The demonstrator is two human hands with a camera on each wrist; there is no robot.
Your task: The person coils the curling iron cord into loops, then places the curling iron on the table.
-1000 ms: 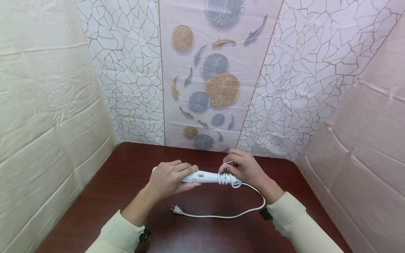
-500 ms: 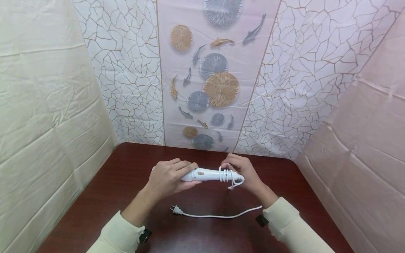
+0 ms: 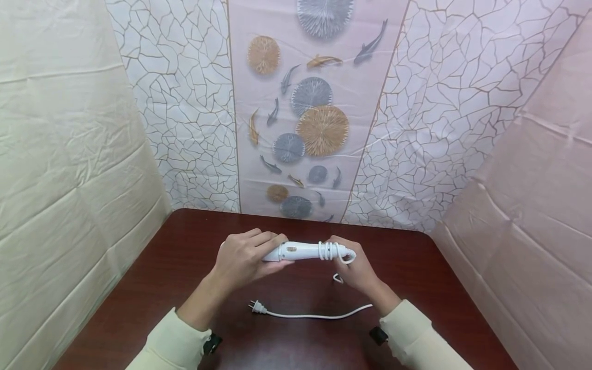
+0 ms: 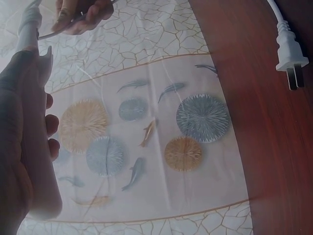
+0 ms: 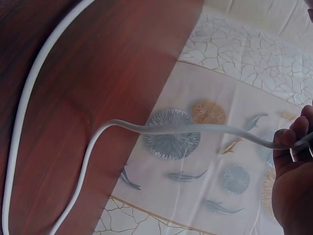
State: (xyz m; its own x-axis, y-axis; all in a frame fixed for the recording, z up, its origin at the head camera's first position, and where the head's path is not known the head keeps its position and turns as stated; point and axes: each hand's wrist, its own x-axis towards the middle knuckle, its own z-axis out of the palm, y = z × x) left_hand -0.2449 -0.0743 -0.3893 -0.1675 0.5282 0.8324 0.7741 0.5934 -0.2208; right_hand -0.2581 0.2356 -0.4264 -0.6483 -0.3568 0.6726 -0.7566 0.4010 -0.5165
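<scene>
My left hand grips the barrel of a white curling iron, held level above the table. In the left wrist view its round-ended barrel and a lever-like part show beside the fingers. Several turns of white cord are wound round the narrow handle end. My right hand is just behind and below that end, partly hidden by it in the head view. In the right wrist view, the right hand pinches the cord between thumb and fingers.
The cord's two-prong plug lies on the dark red table, with a length of cord running right toward the right forearm. Patterned cloth hangs behind the table, and plain pale cloth hangs at the sides.
My right hand has come down from above the handle to behind and below it, carrying the cord round. Less cord shows on the table's right. The left hand has hardly moved.
</scene>
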